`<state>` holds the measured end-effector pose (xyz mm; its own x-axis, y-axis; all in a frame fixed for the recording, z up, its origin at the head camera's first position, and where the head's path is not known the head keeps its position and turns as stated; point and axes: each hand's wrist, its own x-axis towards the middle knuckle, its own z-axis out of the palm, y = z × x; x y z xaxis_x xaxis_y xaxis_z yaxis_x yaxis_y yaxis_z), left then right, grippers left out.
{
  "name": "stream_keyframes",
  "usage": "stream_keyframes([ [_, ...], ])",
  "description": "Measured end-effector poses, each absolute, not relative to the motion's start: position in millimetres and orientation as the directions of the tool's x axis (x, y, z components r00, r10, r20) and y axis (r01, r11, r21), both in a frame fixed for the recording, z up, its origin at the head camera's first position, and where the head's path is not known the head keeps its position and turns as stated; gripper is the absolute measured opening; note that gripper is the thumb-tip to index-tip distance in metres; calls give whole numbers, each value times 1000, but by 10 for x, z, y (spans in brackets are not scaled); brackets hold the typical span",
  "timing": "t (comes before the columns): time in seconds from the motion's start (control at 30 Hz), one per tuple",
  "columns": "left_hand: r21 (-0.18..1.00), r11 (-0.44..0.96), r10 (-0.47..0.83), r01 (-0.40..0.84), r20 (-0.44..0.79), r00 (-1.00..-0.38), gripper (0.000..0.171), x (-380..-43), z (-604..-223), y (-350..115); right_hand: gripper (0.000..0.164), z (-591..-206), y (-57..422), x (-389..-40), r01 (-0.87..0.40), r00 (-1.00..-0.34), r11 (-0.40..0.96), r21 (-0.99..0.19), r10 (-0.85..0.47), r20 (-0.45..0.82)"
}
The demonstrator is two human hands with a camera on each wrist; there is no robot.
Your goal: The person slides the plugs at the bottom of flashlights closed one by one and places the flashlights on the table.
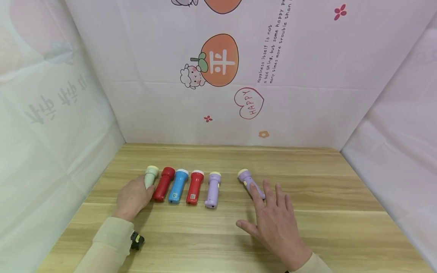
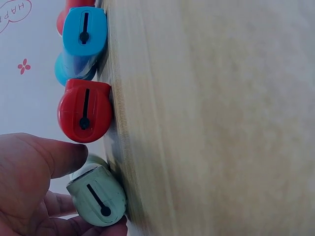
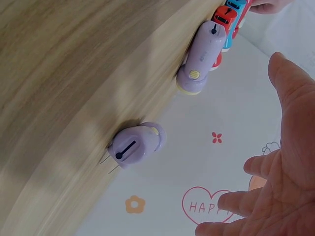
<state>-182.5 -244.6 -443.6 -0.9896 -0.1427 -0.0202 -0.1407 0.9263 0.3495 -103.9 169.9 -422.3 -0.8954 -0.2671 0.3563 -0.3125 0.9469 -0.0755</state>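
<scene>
At the left end of a row of flashlights, my left hand (image 1: pixel 134 197) holds a pale green flashlight (image 1: pixel 150 177). In the left wrist view its thumb lies over one side of the green flashlight (image 2: pixel 98 196) and fingers curl round the other. Beside it lie a dark red flashlight (image 1: pixel 164 184), a blue one (image 1: pixel 178 186), a red one with a white rim (image 1: pixel 195 187) and a purple one (image 1: pixel 213 190). My right hand (image 1: pixel 274 222) is spread over a second, slanted purple flashlight (image 1: pixel 250 183). Two thin metal prongs stick out of that flashlight's (image 3: pixel 135 147) tail in the right wrist view.
The flashlights lie on a wood-grain table (image 1: pixel 191 242). A white printed cloth (image 1: pixel 153 106) rises behind its back edge, with more cloth at the left (image 1: pixel 61 144) and right (image 1: pixel 392 151). A small black device (image 1: pixel 137 240) sits at my left cuff.
</scene>
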Motion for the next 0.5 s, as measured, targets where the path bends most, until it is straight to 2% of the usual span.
stream_keyframes([
  [0.5, 350, 925, -144, -150, -41, -989, 40, -1804, -4415, -2459, 108, -4214, 1693, -1039, -306, -903, 949, -78, -264, 340],
])
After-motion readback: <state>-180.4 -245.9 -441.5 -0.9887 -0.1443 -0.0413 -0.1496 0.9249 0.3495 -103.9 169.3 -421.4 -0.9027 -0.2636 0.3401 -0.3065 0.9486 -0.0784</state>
